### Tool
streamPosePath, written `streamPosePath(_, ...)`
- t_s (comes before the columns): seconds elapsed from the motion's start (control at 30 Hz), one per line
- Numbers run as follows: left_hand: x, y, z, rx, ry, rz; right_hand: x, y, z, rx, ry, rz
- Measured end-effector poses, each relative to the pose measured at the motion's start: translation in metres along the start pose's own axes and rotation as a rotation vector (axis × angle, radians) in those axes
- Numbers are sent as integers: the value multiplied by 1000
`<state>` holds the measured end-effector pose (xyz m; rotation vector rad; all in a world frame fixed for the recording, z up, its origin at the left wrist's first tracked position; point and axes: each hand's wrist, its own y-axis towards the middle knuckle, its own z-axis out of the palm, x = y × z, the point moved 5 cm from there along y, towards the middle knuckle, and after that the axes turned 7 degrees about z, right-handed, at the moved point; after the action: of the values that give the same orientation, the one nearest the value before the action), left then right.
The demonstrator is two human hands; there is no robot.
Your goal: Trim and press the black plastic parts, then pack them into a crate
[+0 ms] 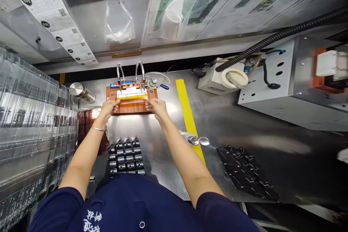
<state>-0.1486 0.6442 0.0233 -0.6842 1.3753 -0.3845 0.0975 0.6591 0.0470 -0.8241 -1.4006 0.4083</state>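
Observation:
My left hand (110,108) and my right hand (157,108) are at the front of a copper-brown fixture (130,108), one near each side. Both have their fingers pinched together around the ends of a thin translucent strip (132,100) stretched between them; its exact kind is hard to make out. Just behind it lies a white and yellow bar (132,95) with rows of dark dots. Two bent metal hoses (140,67) reach down to the fixture from behind. A toggle clamp with a blue handle (164,86) sits at its right rear.
Black moulded trays (126,156) lie near my body, and another black tray (246,170) is at right. A steel flask (82,92) stands left, beside stacked clear plastic trays (35,123). Yellow tape (186,107), an open-lidded small bottle (193,140) and a metal machine box (293,105) are rightward.

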Motion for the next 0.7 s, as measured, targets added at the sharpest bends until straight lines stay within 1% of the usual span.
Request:
streamPosePath(0.1, -5, 19, 2, -53, 58, -34, 5, 18, 2, -26, -20, 38)
streamPosePath(0.27, -2, 36, 4, -47, 62, -94, 3, 30, 2, -55, -26, 57)
streamPosePath(0.4, -2, 40, 4, -42, 59, -126, -2, 33, 5, -58, -16, 59)
streamPosePath(0.7, -4, 40, 6, -63, 84, -140, -3, 36, 5, -76, -20, 76)
